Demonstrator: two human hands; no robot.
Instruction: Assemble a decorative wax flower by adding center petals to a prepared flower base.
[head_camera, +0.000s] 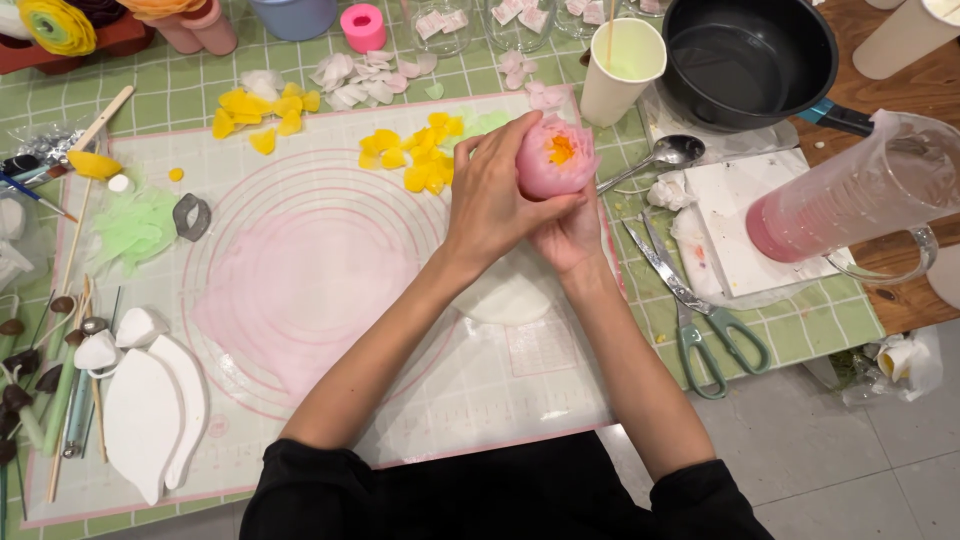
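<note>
A person's left hand (490, 195) and right hand (568, 232) cup a rounded pink petal flower with a yellow centre (555, 157), fingers clamped around it, above a translucent white work mat with pink ringed guide lines (330, 270). The mat lies on a green checked table covering (800, 320). Loose yellow petals (415, 155) sit just left of the flower. To the right lie green-handled scissors (700, 320), a metal spoon (665, 155), a black saucepan (745, 60) and a clear jug of pink liquid (850, 195). Grey floor tiles (860, 460) show at lower right

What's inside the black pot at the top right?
The black pot looks bare inside: only its dark bottom and wall show. The near rim hides a strip of the bottom, so that part cannot be seen.
</note>
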